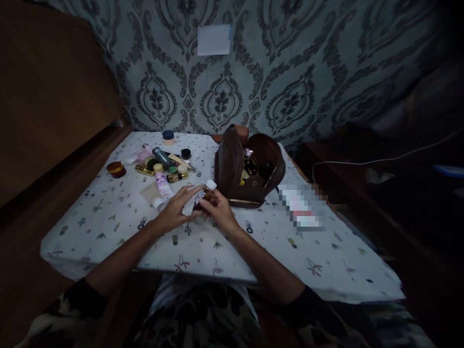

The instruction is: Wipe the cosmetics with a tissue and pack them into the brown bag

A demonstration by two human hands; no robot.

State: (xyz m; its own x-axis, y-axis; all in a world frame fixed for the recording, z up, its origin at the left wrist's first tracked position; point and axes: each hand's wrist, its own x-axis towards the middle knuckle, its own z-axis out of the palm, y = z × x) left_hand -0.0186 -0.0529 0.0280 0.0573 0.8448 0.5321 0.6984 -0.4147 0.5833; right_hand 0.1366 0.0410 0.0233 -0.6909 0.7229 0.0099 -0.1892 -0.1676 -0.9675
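Observation:
Over the table's middle, my right hand [224,215] grips a small amber bottle [206,193] with a white cap, tilted. My left hand [174,210] presses a white wipe or tissue [189,208] against the bottle's side; its fingers are partly hidden. Just behind and to the right stands an unzipped brown bag [228,166] with several small items inside. Close to my left hand lie a beige tube [151,194] with a white cap and a pink-and-white tube [163,185].
Several cosmetics, among them a dark green bottle [162,157], a black-and-gold tube [177,177] and a blue-lidded jar [168,137], lie at the back left. An amber jar [116,169] sits farther left. Right of the bag is a blurred-out item [300,207]. A patterned wall stands behind.

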